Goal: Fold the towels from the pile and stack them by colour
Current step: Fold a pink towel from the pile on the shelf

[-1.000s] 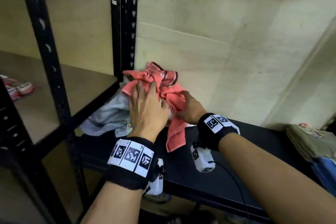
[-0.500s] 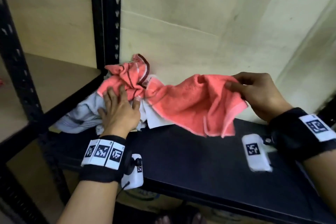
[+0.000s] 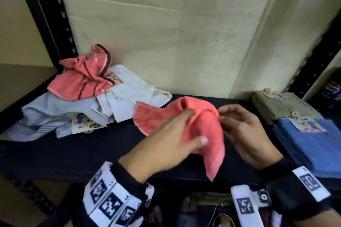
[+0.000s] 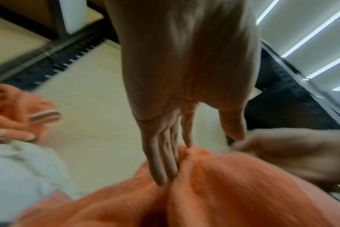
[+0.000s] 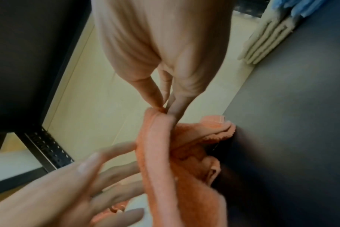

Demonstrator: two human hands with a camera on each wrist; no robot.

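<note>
A plain coral towel (image 3: 201,131) hangs crumpled above the middle of the black shelf (image 3: 73,153). My right hand (image 3: 228,121) pinches its upper edge between thumb and fingers (image 5: 177,104). My left hand (image 3: 177,132) lies against the towel's left side with straight fingers (image 4: 161,165), the thumb held apart. At the left back sits the unfolded pile: a coral towel with dark stripes (image 3: 83,81) on top, a cream towel (image 3: 129,94) beside it and a pale blue-grey one (image 3: 48,116) beneath.
At the shelf's right end stand two folded stacks, an olive-beige stack (image 3: 280,107) behind and a blue stack (image 3: 311,145) in front. A black upright post (image 3: 48,16) rises at the left. The pale wall (image 3: 166,33) runs close behind the shelf.
My right hand has drawn the plain coral towel off the pile to the shelf's middle. My left hand has left the pile and now touches that towel. The view has swung right.
</note>
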